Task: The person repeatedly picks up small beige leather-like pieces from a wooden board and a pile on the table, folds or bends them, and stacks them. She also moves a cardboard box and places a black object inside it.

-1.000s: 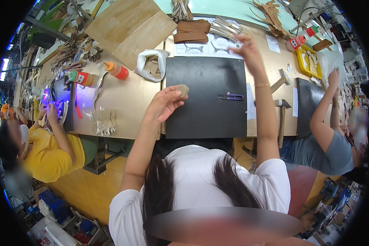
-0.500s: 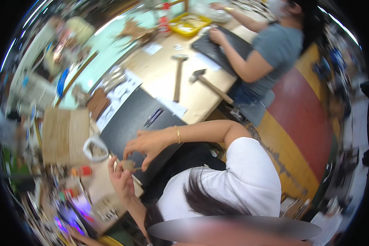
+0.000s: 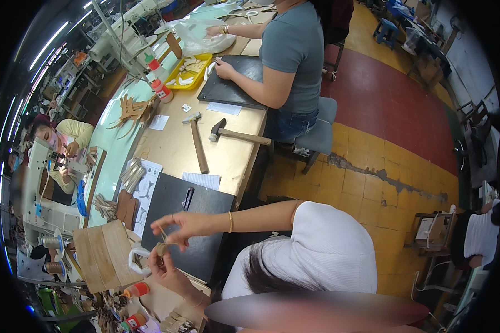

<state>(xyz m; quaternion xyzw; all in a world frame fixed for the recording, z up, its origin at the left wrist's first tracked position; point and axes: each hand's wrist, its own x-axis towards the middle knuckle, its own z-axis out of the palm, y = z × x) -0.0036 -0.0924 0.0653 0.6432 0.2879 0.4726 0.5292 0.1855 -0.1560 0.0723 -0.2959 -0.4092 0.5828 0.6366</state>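
My left hand [image 3: 171,277] pinches a small beige bundle [image 3: 161,249] between thumb and fingertips, over the near left corner of a black board [image 3: 172,205]. Just above it, my right hand [image 3: 186,226] has its fingers bent and spread, with a thin tan band [image 3: 162,233] stretched between them toward the bundle. Whether the band loops right round the bundle is too small to tell. A dark pen [image 3: 189,198] lies on the board beyond my right hand.
Two hammers [image 3: 198,145] [image 3: 241,135] lie farther up the table. Left of my hands are a tan leather stack [image 3: 101,255], a white bag [image 3: 138,268] and a red-capped bottle [image 3: 136,289]. A co-worker [image 3: 291,55] sits at another black board [image 3: 241,77], near a yellow tray [image 3: 178,79].
The view has shifted and sharpened. My right hand has lifted its fingers up and away from the left, drawing the thin band over the bundle. My left hand still pinches the bundle.
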